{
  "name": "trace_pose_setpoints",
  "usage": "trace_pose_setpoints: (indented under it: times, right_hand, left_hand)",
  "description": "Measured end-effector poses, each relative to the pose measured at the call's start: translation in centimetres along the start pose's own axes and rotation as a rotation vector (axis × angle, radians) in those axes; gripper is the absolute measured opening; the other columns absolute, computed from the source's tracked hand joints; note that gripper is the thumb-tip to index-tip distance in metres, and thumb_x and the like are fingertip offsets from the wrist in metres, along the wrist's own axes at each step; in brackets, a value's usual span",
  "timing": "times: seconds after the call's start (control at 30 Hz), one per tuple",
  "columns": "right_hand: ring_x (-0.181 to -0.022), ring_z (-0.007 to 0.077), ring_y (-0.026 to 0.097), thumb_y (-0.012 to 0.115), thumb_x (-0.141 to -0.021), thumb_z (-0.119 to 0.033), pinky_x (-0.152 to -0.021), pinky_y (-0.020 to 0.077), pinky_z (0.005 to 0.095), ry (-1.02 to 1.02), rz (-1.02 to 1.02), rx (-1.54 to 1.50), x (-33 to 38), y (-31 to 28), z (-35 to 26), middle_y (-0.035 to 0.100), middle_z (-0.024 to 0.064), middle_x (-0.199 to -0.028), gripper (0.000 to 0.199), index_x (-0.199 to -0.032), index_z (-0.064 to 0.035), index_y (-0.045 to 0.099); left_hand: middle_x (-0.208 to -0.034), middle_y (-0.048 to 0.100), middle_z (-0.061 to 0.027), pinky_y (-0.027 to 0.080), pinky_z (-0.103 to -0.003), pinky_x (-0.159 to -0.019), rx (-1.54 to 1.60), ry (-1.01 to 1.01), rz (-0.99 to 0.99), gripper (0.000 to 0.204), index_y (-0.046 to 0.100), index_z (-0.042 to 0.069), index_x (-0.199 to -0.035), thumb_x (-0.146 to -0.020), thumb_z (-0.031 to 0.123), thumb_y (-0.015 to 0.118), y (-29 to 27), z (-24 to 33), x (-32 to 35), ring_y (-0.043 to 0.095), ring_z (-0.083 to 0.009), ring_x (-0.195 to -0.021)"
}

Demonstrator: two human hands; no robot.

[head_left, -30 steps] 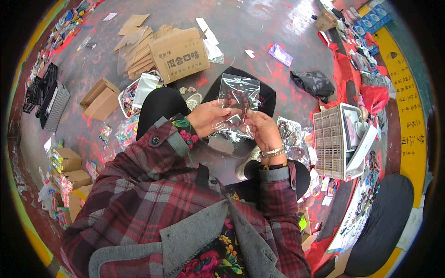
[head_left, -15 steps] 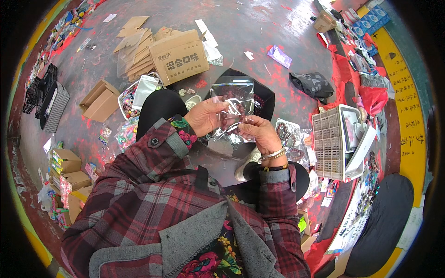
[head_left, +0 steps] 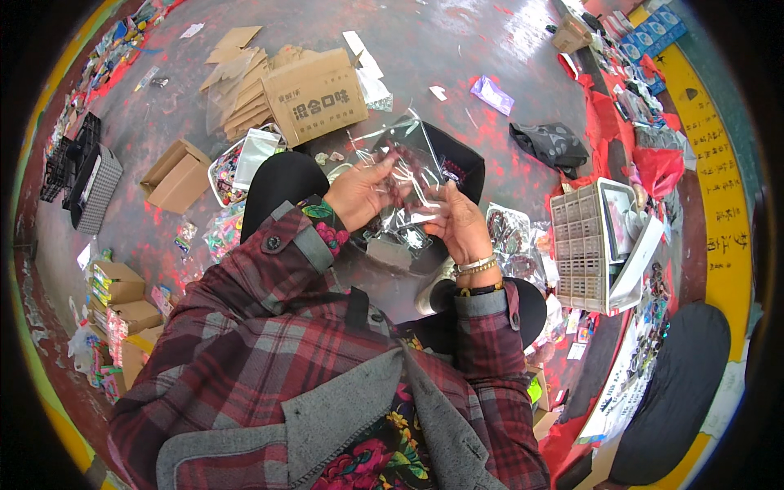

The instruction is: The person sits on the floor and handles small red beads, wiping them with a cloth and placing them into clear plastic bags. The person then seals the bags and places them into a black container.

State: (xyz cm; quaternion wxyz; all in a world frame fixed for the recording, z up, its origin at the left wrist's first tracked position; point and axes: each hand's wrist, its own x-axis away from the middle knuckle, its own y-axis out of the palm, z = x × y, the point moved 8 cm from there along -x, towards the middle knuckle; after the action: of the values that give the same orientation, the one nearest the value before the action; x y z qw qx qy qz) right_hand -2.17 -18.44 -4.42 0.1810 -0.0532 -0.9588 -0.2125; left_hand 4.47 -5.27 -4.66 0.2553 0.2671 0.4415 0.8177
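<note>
A clear plastic bag (head_left: 415, 155) hangs between my two hands, tilted, with glare across its film. Dark reddish shapes show through it; whether they lie inside or behind the film I cannot tell. My left hand (head_left: 359, 196) has its thumb and fingers closed on the bag's left side. On the right side my right hand (head_left: 461, 224), with bracelets at the wrist, pinches the film. Below the bag is a black surface (head_left: 463, 163) with small dark red items on it. More clear packaging lies under my hands.
Flattened cardboard (head_left: 317, 94) is stacked ahead on the left, near an open carton (head_left: 175, 175) and a basket of colourful packets (head_left: 220, 174). A white crate (head_left: 578, 249) stands on the right beside clear bags of dark items (head_left: 508, 237). A black bag (head_left: 549, 147) lies farther off.
The clear bag has gone from nearly upright to tilted and more crumpled. My left hand has shifted slightly left and down; my right hand has turned, its fingers pointing more upward.
</note>
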Motion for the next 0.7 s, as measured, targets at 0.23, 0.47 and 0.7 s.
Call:
trace_pose_setpoints:
  times: [0.23,0.47,0.7]
  right_hand:
    - [-0.07,0.0166,0.064,0.06,-0.086,-0.026,-0.056,0.0494,0.0213,0.001,0.004,-0.097,-0.3,1.4,1.4,0.062,0.0076,-0.079,0.029,-0.1,-0.001,0.056]
    - [-0.06,0.0135,0.063,0.06,-0.083,-0.01,-0.049,0.0468,0.0187,-0.043,0.153,0.054,-0.4,0.6,0.9,0.065,0.0081,-0.076,0.014,-0.088,0.0031,0.061]
    - [-0.06,0.0126,0.062,0.061,-0.082,-0.009,-0.05,0.047,0.0182,-0.078,0.167,0.091,-0.3,0.7,0.1,0.065,0.0093,-0.075,0.014,-0.087,0.0033,0.062]
  left_hand:
    - [-0.109,0.053,-0.0165,0.043,-0.041,-0.094,0.139,0.159,-0.05,0.022,0.047,0.002,-0.11,-0.094,0.015,0.044,0.2,1.2,-0.7,0.051,-0.0302,-0.11]
    - [-0.108,0.054,-0.0179,0.047,-0.041,-0.082,0.134,0.115,-0.014,0.018,0.043,0.007,-0.11,-0.093,0.012,0.045,0.7,0.6,-0.3,0.055,-0.0286,-0.102]
    - [-0.11,0.054,-0.0193,0.046,-0.044,-0.086,0.164,0.087,-0.016,0.021,0.042,0.006,-0.11,-0.09,0.009,0.047,0.1,0.6,-0.4,0.056,-0.0307,-0.101]
